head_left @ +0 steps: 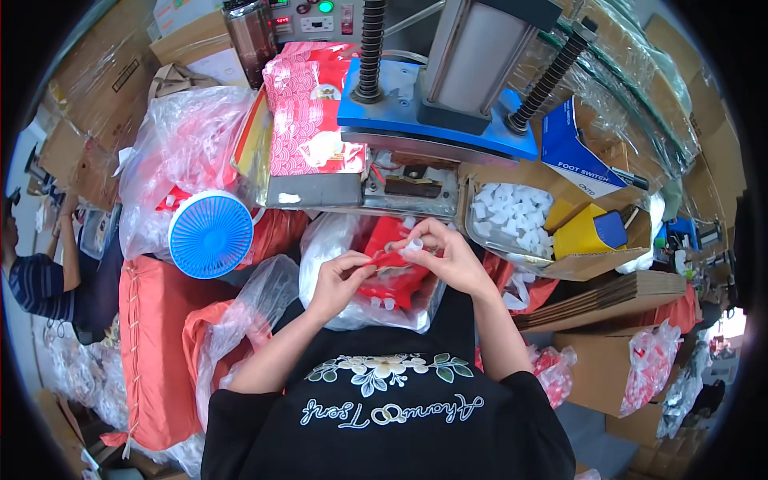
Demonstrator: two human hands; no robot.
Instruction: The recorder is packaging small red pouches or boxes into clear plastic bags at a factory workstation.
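My left hand [339, 282] is closed in a pinch on the edge of a red pouch [387, 258], over a clear plastic bag [320, 240] at my lap. Between the thumb and fingers of my right hand [453, 258] is a small white plastic cap [414, 245], close beside the pouch. The two hands are a short way apart, fingertips facing each other. Inside the bag lie more red pouches [408, 290], some with small white fittings [384, 303]. How the held pouch and cap meet is too small to tell.
Ahead stands a press with a blue plate [384, 92]. Patterned red-and-white pouches [308, 104] lie left of it. White plastic pieces [512, 210] fill a tray at the right. A blue fan [210, 234] stands at the left, near a person [48, 280] farther off.
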